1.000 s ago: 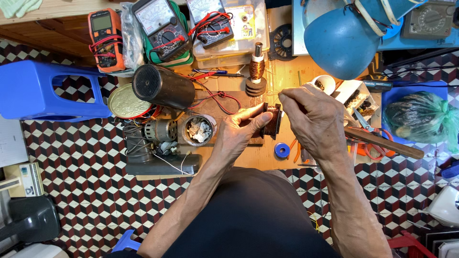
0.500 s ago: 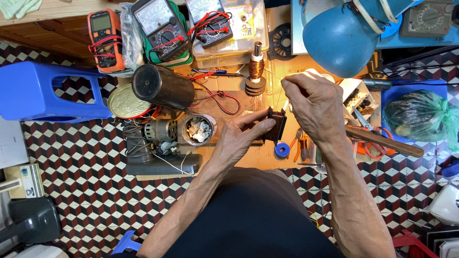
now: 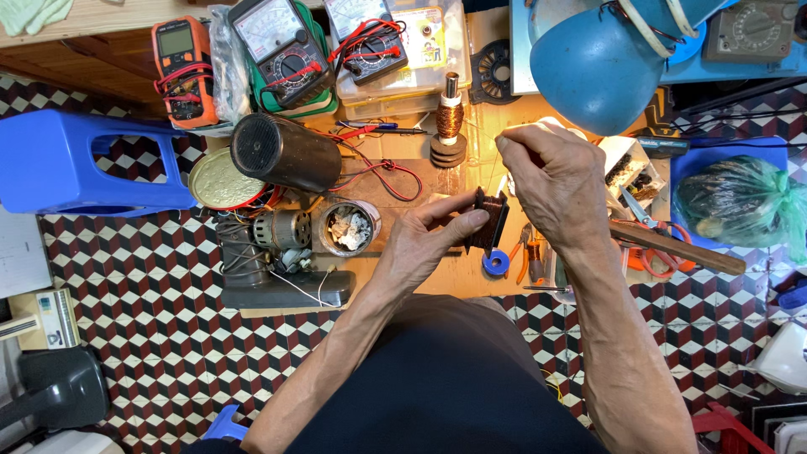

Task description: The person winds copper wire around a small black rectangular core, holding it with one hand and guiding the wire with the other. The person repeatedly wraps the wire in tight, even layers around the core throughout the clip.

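Note:
My left hand (image 3: 424, 244) grips a small dark brown coil bobbin (image 3: 490, 220) by its side, held above the wooden board. My right hand (image 3: 555, 185) is raised just right of and above the bobbin, its fingers pinched on a thin wire (image 3: 502, 160) that is barely visible. A spool of copper wire (image 3: 450, 119) stands upright on dark discs just behind the hands. A small blue tape roll (image 3: 496, 264) lies below the bobbin.
Three multimeters (image 3: 284, 52) with red leads lie at the back. A black cylinder (image 3: 284, 151), a small motor (image 3: 286, 229) and a tin (image 3: 348, 227) sit at left. A blue lamp shade (image 3: 593, 63) hangs at right, over pliers (image 3: 530, 252) and a wooden handle (image 3: 677, 246). A blue stool (image 3: 76, 160) stands far left.
My right hand has risen and moved up away from the bobbin, drawing the wire with it. My left hand keeps the bobbin in nearly the same place.

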Demonstrator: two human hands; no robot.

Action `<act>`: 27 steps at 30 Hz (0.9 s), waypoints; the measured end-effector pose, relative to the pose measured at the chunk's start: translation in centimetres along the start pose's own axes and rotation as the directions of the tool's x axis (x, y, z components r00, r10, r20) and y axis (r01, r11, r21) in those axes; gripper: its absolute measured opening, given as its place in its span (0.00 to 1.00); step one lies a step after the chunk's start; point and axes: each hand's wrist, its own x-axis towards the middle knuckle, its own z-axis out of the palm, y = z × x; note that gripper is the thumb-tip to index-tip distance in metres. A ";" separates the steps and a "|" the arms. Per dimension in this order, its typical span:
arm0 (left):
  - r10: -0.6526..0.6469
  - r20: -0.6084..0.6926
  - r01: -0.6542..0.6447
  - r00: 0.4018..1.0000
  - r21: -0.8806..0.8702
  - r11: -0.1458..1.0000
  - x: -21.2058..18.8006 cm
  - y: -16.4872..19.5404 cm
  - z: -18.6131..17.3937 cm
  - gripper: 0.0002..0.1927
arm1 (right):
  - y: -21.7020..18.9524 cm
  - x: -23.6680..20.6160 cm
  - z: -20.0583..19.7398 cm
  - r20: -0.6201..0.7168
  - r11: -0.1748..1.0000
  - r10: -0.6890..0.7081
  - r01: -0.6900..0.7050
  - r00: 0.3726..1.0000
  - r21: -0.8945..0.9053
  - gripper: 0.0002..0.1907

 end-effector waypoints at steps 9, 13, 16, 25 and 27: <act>-0.002 0.002 0.002 1.000 -0.035 0.999 0.4 -0.1 -0.2 0.30 | -0.3 -0.1 -0.3 -0.032 0.998 -0.064 0.063 0.997 -0.024 0.05; 0.070 -0.017 -0.070 0.997 -0.019 0.997 0.5 0.0 -0.2 0.31 | -0.9 -0.2 -0.4 -0.025 0.998 -0.052 0.051 0.998 -0.026 0.05; 0.016 -0.025 -0.017 1.000 -0.047 0.999 0.7 0.1 -0.2 0.33 | -1.4 -0.6 -0.6 -0.026 0.997 -0.062 0.061 0.998 -0.052 0.05; 0.067 -0.092 -0.071 0.994 -0.043 0.997 1.3 -0.4 -0.4 0.35 | -2.2 -2.1 -0.8 0.062 0.992 -0.061 0.067 0.996 -0.107 0.06; 0.013 -0.103 -0.018 0.995 -0.046 0.999 2.1 -0.3 -0.7 0.35 | -2.4 -2.9 -0.5 0.115 0.988 -0.033 0.050 0.993 -0.144 0.05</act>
